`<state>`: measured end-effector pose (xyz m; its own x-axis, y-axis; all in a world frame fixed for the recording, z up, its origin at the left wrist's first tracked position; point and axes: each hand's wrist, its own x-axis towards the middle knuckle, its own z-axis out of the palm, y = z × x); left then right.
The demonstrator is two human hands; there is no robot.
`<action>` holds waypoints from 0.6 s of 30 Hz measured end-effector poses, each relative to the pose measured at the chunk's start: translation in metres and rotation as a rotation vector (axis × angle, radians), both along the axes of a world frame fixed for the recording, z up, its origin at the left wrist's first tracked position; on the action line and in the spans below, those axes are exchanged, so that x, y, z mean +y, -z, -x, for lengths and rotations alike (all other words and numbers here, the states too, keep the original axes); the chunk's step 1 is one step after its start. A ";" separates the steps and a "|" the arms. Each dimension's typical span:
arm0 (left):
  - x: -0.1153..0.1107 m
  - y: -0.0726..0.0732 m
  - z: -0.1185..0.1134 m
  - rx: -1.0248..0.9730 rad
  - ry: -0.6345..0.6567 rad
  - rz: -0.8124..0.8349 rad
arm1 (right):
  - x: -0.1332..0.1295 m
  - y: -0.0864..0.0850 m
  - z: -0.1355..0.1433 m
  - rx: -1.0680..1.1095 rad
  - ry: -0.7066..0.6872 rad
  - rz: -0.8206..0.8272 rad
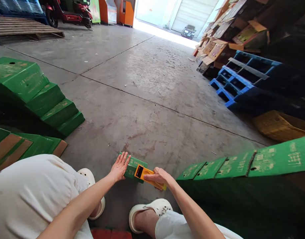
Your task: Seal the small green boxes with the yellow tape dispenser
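The yellow device [150, 177], low and just right of centre in the frame, slants from upper left to lower right along its long axis, its dark window end pointing upper left over the right end of the green box [136, 162]. That box, low in the frame near the middle, slopes gently down to the right. The right hand [160, 176] closes around the device's lower-right part, thumb on top, its window end protruding leftward. The left hand [120, 166] lies on the box's left end, fingers extended, thumb lower.
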<state>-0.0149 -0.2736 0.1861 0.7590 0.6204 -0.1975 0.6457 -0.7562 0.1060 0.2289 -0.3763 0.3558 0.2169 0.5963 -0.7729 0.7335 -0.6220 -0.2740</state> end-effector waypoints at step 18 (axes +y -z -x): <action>-0.018 -0.015 -0.029 -0.230 0.241 0.151 | -0.015 -0.023 -0.026 0.036 -0.177 0.066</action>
<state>0.0141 -0.2911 0.2013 0.9151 0.3952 -0.0804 0.3972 -0.8485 0.3497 0.2547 -0.3909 0.3789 0.0841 0.5703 -0.8171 0.8236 -0.5014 -0.2652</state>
